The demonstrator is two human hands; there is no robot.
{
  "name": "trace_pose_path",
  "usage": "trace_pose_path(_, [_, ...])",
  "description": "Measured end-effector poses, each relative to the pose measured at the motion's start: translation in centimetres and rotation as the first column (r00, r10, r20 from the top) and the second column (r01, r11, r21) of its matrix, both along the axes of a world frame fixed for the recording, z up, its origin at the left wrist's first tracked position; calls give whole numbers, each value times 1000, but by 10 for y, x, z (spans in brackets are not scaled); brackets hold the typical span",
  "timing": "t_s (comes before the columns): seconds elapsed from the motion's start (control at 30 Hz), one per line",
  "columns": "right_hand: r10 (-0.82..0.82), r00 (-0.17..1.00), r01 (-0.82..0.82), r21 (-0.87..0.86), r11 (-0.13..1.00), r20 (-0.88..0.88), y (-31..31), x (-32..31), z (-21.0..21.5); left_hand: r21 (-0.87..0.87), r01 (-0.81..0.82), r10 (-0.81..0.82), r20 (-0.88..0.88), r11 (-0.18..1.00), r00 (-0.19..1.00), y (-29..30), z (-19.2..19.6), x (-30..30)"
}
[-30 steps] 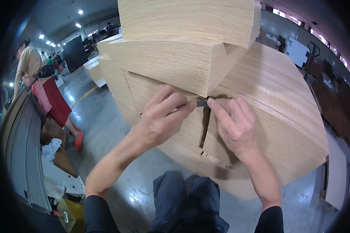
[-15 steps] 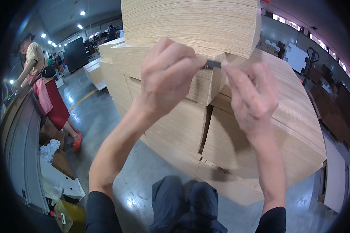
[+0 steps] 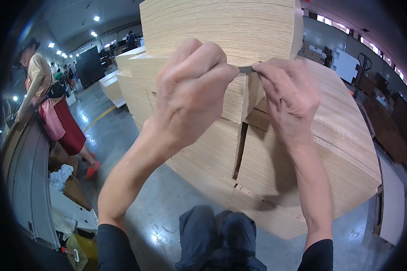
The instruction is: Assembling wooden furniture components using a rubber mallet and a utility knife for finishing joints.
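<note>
Our left hand (image 3: 192,92) and right hand (image 3: 287,97) each pinch one end of a small dark strip (image 3: 246,69), raised before stacked plywood sheets (image 3: 221,27).

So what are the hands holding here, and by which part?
Both hands, left hand and right hand, pinch a small dark strip between fingertips, one at each end. What it is cannot be told.

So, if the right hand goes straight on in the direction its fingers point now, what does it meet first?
The right hand points left, toward the left hand. It would first meet the small dark strip pinched between both hands, then the left fingertips. The stacked wooden boards lie behind, though depth is unclear.
</note>
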State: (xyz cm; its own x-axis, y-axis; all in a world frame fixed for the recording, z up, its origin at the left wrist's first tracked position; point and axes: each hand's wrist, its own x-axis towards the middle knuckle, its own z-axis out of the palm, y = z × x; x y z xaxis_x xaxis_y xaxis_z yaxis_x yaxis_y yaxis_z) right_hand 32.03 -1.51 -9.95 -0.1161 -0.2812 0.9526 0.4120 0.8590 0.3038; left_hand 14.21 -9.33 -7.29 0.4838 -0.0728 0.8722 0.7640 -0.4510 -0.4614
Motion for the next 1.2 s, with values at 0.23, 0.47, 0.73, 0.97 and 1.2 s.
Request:
trace_pose_path(0.23, [-31, 995, 38, -72, 997, 100, -6, 6, -16, -86, 23, -24, -10, 996, 1000, -5, -17, -3])
trace_pose_path(0.47, [13, 999, -15, 66, 998, 36, 4, 1, 6, -50, -36, 34, -31, 998, 999, -10, 3, 0])
trace_pose_path(0.73, [-35, 996, 37, -18, 999, 77, -5, 7, -27, -164, -23, 14, -58, 986, 998, -14, -23, -2])
trace_pose_path(0.97, [-110, 991, 111, -10, 994, 70, 4, 8, -23, -17, -61, 58, -140, 998, 988, -3, -9, 1])
trace_pose_path(1.2, [-74, 970, 103, -115, 988, 232, -17, 18, -90, -232, 4, -34, -126, 973, 991, -7, -81, -11])
